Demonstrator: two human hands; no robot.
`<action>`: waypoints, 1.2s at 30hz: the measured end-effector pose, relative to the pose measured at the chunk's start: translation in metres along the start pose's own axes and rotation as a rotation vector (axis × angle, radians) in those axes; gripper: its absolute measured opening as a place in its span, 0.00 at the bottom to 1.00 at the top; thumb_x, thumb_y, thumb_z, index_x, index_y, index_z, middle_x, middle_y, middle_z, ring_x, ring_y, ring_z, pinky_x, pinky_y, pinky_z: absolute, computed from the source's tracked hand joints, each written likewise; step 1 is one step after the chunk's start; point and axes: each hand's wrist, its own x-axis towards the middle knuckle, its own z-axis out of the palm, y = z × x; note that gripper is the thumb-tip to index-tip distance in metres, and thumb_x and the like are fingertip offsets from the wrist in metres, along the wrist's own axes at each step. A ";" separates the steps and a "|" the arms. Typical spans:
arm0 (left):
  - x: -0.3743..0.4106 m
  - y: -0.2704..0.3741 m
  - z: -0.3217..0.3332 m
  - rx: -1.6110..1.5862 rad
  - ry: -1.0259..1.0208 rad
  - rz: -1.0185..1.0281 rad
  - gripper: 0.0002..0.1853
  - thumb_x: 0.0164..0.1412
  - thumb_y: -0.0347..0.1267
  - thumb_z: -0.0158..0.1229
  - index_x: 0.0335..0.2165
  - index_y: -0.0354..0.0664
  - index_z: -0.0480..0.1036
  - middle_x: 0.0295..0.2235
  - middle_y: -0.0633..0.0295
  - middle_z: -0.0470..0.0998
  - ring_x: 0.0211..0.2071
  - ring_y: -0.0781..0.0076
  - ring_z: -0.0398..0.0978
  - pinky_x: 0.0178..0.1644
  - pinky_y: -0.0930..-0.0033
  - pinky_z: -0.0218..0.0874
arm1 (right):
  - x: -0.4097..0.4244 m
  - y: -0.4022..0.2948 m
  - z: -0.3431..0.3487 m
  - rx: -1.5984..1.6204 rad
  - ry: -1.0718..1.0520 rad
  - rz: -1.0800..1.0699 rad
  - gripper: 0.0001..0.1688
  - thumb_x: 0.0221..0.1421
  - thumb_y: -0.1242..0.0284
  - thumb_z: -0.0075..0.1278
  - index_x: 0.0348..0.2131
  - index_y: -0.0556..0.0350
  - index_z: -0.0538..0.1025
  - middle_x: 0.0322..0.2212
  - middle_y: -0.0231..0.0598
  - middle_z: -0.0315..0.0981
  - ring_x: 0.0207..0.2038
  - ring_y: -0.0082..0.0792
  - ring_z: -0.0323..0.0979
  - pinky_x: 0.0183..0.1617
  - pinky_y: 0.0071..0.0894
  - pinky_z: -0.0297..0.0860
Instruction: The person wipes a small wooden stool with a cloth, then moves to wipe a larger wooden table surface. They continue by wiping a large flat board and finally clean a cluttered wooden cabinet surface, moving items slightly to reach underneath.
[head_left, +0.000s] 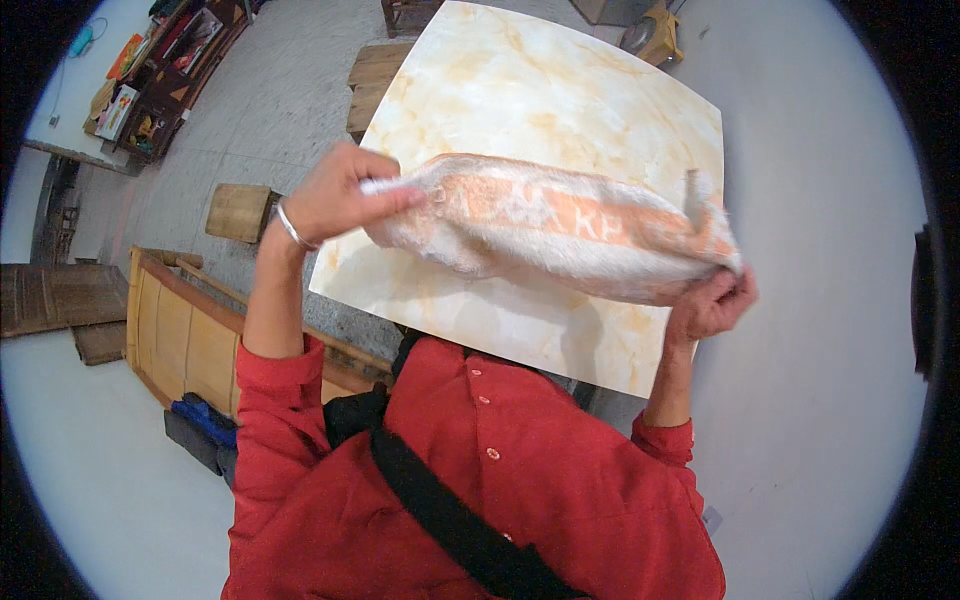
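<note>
A white and orange towel (555, 225) stretches sideways between my two hands above the table. Pale lettering runs along its orange band. My left hand (345, 191), with a silver bangle at the wrist, pinches the towel's left end between thumb and fingers. At the other end, my right hand (716, 300) grips a corner near the table's right edge. The cloth sags in loose folds, and a small flap sticks up near its right end. Both hands are slightly blurred.
Below the towel is a marble-patterned table (562, 82). Wooden stools (240, 212) and a bamboo chair (187, 330) stand to the left. A pale wall (810, 225) rises close along the right. A shelf with assorted items (169, 75) is at the far left.
</note>
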 end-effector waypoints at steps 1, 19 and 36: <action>-0.001 0.001 -0.007 -0.067 0.019 -0.017 0.23 0.49 0.46 0.63 0.15 0.36 0.71 0.11 0.63 0.67 0.13 0.76 0.58 0.19 0.72 0.52 | 0.013 -0.014 0.003 -0.015 0.042 -0.029 0.12 0.62 0.76 0.38 0.43 0.65 0.66 0.38 0.42 0.67 0.38 0.28 0.67 0.43 0.28 0.67; -0.148 -0.087 0.170 -0.238 -1.403 -0.659 0.14 0.47 0.33 0.60 0.33 0.37 0.76 0.28 0.59 0.78 0.29 0.68 0.73 0.32 0.63 0.65 | -0.033 0.110 0.025 -0.313 -0.555 0.383 0.22 0.51 0.72 0.49 0.47 0.57 0.68 0.45 0.51 0.60 0.45 0.43 0.65 0.47 0.38 0.65; -0.343 -0.108 0.216 -0.446 -1.018 -1.039 0.13 0.47 0.36 0.60 0.28 0.36 0.74 0.27 0.52 0.78 0.29 0.54 0.76 0.32 0.56 0.66 | -0.067 0.062 0.098 -0.052 -0.742 0.264 0.22 0.50 0.76 0.49 0.47 0.59 0.68 0.46 0.47 0.62 0.45 0.43 0.65 0.45 0.37 0.66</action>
